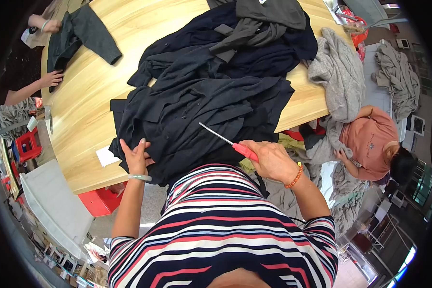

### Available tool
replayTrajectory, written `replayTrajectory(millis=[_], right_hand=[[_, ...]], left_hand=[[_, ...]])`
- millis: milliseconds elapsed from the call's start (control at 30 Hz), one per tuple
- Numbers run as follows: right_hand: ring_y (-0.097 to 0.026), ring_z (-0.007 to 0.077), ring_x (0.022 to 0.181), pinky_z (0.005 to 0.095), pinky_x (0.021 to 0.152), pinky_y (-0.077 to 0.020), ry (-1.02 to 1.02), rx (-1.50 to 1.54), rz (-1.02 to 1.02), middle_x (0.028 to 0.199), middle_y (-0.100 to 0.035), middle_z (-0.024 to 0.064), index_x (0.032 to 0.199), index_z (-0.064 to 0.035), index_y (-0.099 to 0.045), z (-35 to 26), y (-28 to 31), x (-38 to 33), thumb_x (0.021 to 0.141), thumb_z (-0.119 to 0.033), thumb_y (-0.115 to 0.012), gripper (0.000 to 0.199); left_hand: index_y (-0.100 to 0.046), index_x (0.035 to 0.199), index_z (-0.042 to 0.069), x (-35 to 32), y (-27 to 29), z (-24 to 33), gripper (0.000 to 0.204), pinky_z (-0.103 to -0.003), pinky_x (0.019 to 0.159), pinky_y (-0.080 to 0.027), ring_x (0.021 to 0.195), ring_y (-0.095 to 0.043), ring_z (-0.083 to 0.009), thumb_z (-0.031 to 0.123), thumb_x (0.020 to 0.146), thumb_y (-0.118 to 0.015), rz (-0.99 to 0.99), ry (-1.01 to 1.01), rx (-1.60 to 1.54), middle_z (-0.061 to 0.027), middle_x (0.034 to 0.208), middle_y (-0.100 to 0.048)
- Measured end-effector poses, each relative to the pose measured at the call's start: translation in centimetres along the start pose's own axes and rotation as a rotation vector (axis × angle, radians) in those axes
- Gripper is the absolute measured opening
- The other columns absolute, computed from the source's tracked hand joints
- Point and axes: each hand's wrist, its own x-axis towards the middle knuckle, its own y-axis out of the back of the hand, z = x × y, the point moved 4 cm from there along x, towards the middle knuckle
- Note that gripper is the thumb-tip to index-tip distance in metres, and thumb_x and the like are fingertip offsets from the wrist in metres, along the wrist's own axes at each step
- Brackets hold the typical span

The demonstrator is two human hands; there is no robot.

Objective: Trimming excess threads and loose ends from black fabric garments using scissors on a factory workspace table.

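- Right hand [272, 161]: clenched around the tool [245, 151] by its red handle.
- Tool: above the garment [197, 103], by the table's [84, 125] near edge. Long axis diagonal; shaft points leftward and away from the wearer. Tip contact with cloth: cannot tell.
- Garment: dark, crumpled, extending over the near edge.
- Left hand [136, 156]: fingers spread at the garment's left side; grip on cloth cannot be determined.
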Motion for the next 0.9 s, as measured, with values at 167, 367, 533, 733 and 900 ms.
replayTrajectory(millis=[167,367,533,733,900], right_hand=[[-0.064,0.0359,0.087,0.0439,0.076,-0.0502,0.0,0.003,0.037,0.088,-0.067,0.018,0.116,-0.0085,-0.056,-0.2,0.6,0.0,0.08,-0.012,-0.06,0.036],[-0.064,0.0365,0.086,0.0438,0.075,-0.0506,-0.009,-0.037,0.042,0.09,-0.067,0.0181,0.116,-0.0087,-0.056,-0.5,1.5,0.2,0.08,-0.01,-0.058,0.036],[-0.064,0.0371,0.084,0.0439,0.072,-0.0509,-0.056,-0.045,0.066,0.088,-0.067,0.0173,0.114,-0.0088,-0.057,-0.5,2.2,-0.2,0.081,-0.01,-0.057,0.033],[-0.064,0.0387,0.073,0.0453,0.067,-0.0503,-0.121,-0.155,-0.046,0.075,-0.065,0.0182,0.111,-0.0086,-0.057,-0.4,2.6,-0.1,0.084,-0.016,-0.057,0.027],[-0.064,0.0377,0.071,0.0453,0.064,-0.0503,-0.02,-0.116,-0.188,0.071,-0.064,0.0201,0.11,-0.005,-0.059,-1.2,2.2,0.1,0.084,-0.019,-0.058,0.029]], left_hand=[[-0.061,0.121,0.009,-2.4,-2.4,4.2,0.04,-0.024,0.056,-0.045,0.055,-0.05,-0.0121,0.006,0.081,-0.07,-0.135,-0.929,0.736,-0.004,0.079,-0.061],[-0.066,0.109,0.002,1.5,-14.9,5.4,0.033,-0.036,0.077,-0.051,0.082,-0.063,-0.0299,0.024,0.083,-0.068,-0.49,-0.96,0.661,-0.0132,0.085,-0.065],[-0.07,0.095,-0.001,4.5,-17.9,1.8,0.029,-0.028,0.072,-0.049,0.074,-0.063,-0.015,0.025,0.082,-0.07,-0.679,-0.281,0.387,-0.0094,0.083,-0.07],[-0.066,0.089,-0.002,1.4,-17.7,1.6,0.017,-0.025,0.066,-0.045,0.07,-0.057,-0.011,0.014,0.084,-0.069,-0.529,-0.606,0.387,-0.0053,0.074,-0.064],[-0.065,0.089,-0.001,0.2,-16.5,1.6,0.014,-0.022,0.064,-0.043,0.066,-0.053,-0.0082,0.012,0.086,-0.068,-0.501,-0.711,0.234,-0.0013,0.072,-0.061]])
